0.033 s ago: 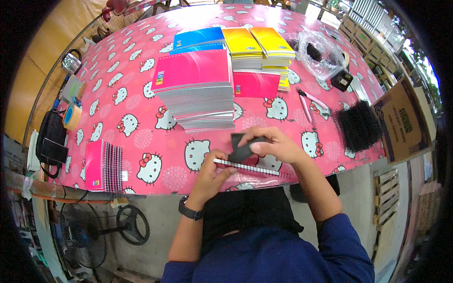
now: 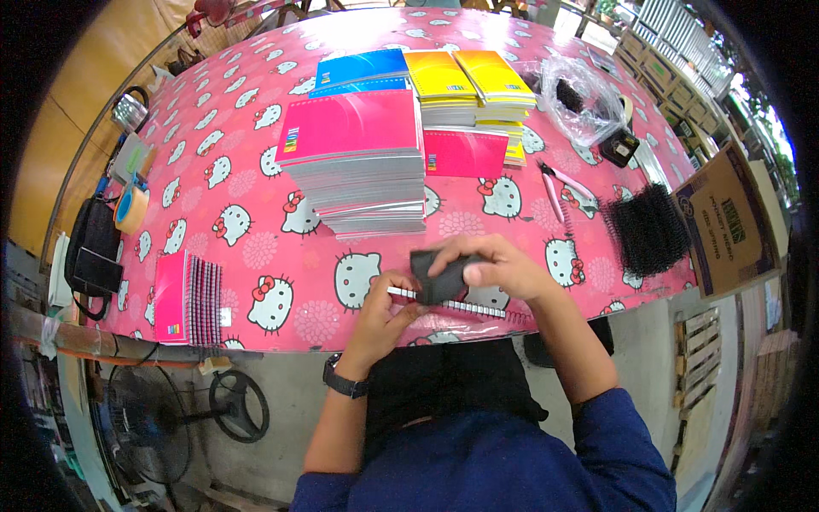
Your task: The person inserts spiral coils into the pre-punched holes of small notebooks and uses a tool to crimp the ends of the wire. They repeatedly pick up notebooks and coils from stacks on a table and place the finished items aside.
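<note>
Near the table's front edge, my left hand (image 2: 382, 317) is closed on one end of a small notebook (image 2: 476, 309), which stands with its spine up. A thin wire spiral (image 2: 517, 317) runs along that spine and sticks out past its right end. My right hand (image 2: 505, 271) grips a dark grey, soft-looking pad (image 2: 437, 283) between thumb and fingers. The pad rests across the left part of the spine and hides it. Most of the notebook's cover is out of sight below the spine.
Beyond my hands rises a tall stack of pink notebooks (image 2: 354, 128), with blue notebooks (image 2: 363, 68) and yellow notebooks (image 2: 439, 75) behind. Bound notebooks (image 2: 205, 299) lie left. Pink-handled pliers (image 2: 559, 189), black spirals (image 2: 648, 229) and a cardboard box (image 2: 725, 222) are right.
My right hand has brought the pad down and slightly left, so it now covers part of the spine. My left hand stays in place on the notebook.
</note>
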A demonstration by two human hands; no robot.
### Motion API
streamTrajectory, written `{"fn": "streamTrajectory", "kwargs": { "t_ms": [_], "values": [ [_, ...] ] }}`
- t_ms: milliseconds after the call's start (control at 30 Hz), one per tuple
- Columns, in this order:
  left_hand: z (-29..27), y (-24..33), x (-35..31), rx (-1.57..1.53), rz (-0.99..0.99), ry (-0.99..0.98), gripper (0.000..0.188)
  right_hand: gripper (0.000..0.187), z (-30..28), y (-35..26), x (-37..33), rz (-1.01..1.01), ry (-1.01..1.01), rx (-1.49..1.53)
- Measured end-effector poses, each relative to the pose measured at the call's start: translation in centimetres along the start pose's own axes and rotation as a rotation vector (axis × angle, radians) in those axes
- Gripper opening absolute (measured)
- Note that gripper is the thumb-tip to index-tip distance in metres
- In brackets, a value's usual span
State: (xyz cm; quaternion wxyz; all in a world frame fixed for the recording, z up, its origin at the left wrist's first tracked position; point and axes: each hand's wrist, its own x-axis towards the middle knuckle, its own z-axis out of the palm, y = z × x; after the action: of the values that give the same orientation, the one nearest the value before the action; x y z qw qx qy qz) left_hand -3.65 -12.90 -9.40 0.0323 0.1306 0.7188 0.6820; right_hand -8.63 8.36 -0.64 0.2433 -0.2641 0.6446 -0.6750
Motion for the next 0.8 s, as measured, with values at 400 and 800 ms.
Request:
{"fn": "streamTrajectory", "kwargs": {
  "t_ms": [400, 800],
  "values": [
    [1.3, 3.9, 0.9, 0.184, 0.091, 0.068, 0.033, 0.039, -1.7, -2.5, -4.9, -0.163, 0.53, -1.117],
    [1.2, 7.8, -0.1, 0.298, 0.33, 0.164, 0.02, 0.028, 5.9, -3.4, -1.3, -0.418, 0.249, -0.714]
  ]
}}
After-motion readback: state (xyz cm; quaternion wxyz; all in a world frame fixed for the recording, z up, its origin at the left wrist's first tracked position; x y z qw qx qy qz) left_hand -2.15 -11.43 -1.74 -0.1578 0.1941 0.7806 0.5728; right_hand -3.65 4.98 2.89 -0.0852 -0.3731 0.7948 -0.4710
